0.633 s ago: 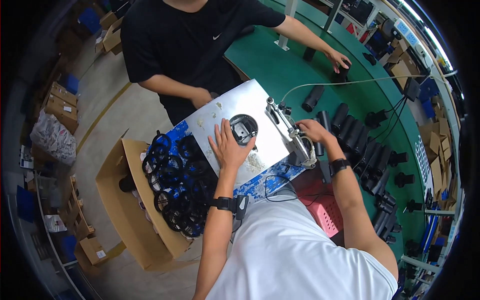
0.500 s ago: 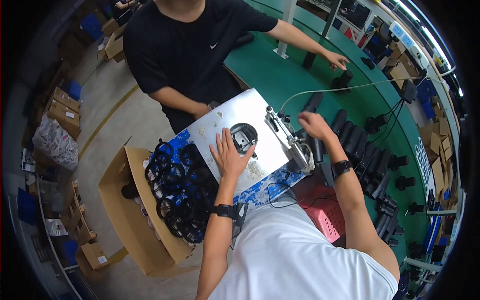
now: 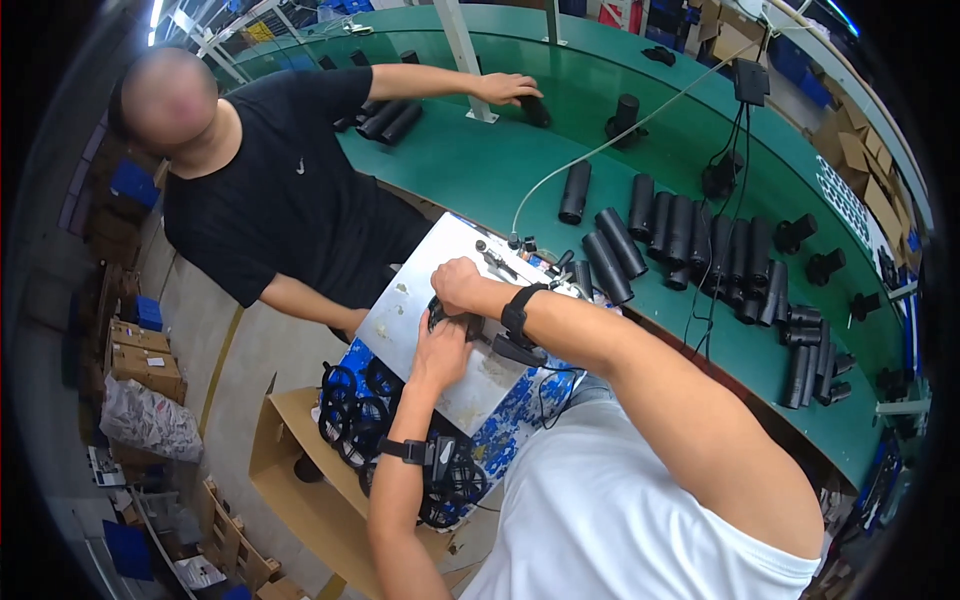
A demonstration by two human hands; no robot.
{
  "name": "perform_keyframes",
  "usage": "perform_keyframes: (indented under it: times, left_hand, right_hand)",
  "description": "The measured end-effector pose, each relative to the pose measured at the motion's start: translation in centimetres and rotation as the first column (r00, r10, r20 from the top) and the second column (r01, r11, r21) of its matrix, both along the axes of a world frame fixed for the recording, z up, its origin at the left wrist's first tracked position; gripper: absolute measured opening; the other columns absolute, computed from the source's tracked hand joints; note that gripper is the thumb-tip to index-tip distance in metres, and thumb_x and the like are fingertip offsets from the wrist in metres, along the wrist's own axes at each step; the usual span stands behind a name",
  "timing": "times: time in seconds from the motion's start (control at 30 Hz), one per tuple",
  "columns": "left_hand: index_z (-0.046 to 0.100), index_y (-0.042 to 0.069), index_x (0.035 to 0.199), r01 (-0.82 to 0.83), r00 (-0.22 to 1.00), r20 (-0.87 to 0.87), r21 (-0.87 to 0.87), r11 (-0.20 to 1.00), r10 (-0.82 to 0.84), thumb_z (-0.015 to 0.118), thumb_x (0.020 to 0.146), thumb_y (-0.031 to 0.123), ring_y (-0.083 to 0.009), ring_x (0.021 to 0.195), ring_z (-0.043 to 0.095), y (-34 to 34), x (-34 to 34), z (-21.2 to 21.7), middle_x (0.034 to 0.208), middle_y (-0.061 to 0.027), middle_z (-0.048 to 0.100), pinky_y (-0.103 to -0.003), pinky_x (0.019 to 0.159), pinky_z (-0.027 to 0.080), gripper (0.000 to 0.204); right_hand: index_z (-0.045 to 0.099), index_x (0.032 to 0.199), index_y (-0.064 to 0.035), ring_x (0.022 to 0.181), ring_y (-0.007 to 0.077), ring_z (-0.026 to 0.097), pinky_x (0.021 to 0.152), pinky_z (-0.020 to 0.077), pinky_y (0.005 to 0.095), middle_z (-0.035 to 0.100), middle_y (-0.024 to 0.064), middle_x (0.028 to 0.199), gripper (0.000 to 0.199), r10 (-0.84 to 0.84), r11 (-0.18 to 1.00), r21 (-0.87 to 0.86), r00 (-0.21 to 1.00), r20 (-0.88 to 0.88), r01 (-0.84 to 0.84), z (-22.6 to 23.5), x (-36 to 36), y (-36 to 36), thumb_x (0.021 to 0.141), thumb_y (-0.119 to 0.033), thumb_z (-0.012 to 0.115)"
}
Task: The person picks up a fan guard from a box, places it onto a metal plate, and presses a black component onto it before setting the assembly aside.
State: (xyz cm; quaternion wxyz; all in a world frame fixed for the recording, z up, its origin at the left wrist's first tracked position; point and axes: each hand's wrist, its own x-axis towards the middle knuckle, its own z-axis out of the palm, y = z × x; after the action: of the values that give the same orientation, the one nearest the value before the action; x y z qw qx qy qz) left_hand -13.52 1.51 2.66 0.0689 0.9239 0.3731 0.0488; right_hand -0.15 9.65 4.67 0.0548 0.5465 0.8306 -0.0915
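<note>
Both hands meet over a black round part [image 3: 474, 326] on the metal plate [image 3: 405, 292] of a small fixture. From the near side my left hand [image 3: 443, 352] presses its bent fingers against the part's edge. Just above it, my right hand [image 3: 460, 284] is closed, knuckles up; what its fingers hold is hidden beneath them. A clamp-like metal mechanism [image 3: 520, 265] runs along the plate's right side. Left of the plate, several black rings with spokes [image 3: 345, 405] lie piled on the blue worn surface [image 3: 505, 425].
A cardboard box [image 3: 290, 450] stands at the left. Many black tubes [image 3: 680, 235] line the green bench [image 3: 510, 165] at right. Across from me a person in black [image 3: 290, 190] reaches a hand [image 3: 507, 88] to a black part. A hose and cables [image 3: 575, 165] cross the bench.
My right hand has moved left from the mechanism onto the round part. My left hand's flat fingers have bent against that part. The view has swung right, and the other person's hand is on a black part.
</note>
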Motion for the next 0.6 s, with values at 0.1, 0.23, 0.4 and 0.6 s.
perform_keyframes:
  times: [0.1, 0.23, 0.4, 0.6]
  left_hand:
    - [0.058, 0.000, 0.105, 0.054, 0.988, 0.143, -0.005, 0.999, -0.052, 0.066, 0.079, 0.012, -0.0295, 0.101, 0.058, -0.3, 0.1, -0.5, 0.097, -0.0148, 0.063, -0.050, 0.109, 0.028, 0.030]
    - [0.060, -0.001, 0.095, -0.069, 0.956, 0.289, 0.066, 0.995, 0.047, 0.068, 0.074, 0.005, -0.0312, 0.087, 0.060, -1.2, 0.4, -1.1, 0.083, -0.0160, 0.062, -0.045, 0.103, 0.038, 0.023]
    - [0.060, -0.003, 0.099, -0.151, 0.970, 0.193, -0.005, 0.989, 0.149, 0.067, 0.074, 0.006, -0.0312, 0.094, 0.059, -1.6, 0.6, -0.8, 0.090, -0.0178, 0.063, -0.046, 0.104, 0.036, 0.027]
    - [0.055, 0.000, 0.119, -0.351, 0.875, 0.385, 0.082, 0.933, 0.295, 0.061, 0.081, 0.007, -0.0371, 0.121, 0.047, -6.5, 0.8, 1.4, 0.120, -0.0182, 0.056, -0.045, 0.109, 0.030, 0.039]
  right_hand:
    - [0.075, 0.091, -0.0138, 0.092, 0.0220, 0.069, 0.072, 0.0548, 0.0341, 0.072, 0.0078, 0.096, 0.023, -0.134, 0.990, -0.055, 0.987, -0.089, 0.130, -0.9, 0.2, 0.8, 0.070, -0.020, 0.068]
    - [0.073, 0.091, -0.0126, 0.087, 0.0256, 0.070, 0.071, 0.0556, 0.0351, 0.071, 0.0116, 0.091, 0.026, -0.137, 0.989, -0.077, 0.980, -0.146, 0.127, 0.0, 0.4, 1.1, 0.066, -0.018, 0.069]
    - [0.071, 0.090, -0.0071, 0.083, 0.0297, 0.070, 0.070, 0.0562, 0.0375, 0.071, 0.0153, 0.089, 0.028, -0.127, 0.989, -0.103, 0.976, -0.177, 0.110, 1.2, 0.9, 0.3, 0.064, -0.016, 0.070]
    - [0.056, 0.112, -0.0035, 0.089, 0.0326, 0.066, 0.072, 0.0539, 0.0423, 0.064, 0.0181, 0.100, 0.051, -0.168, 0.985, 0.008, 0.959, -0.228, 0.174, 1.7, 1.3, -4.6, 0.071, -0.030, 0.071]
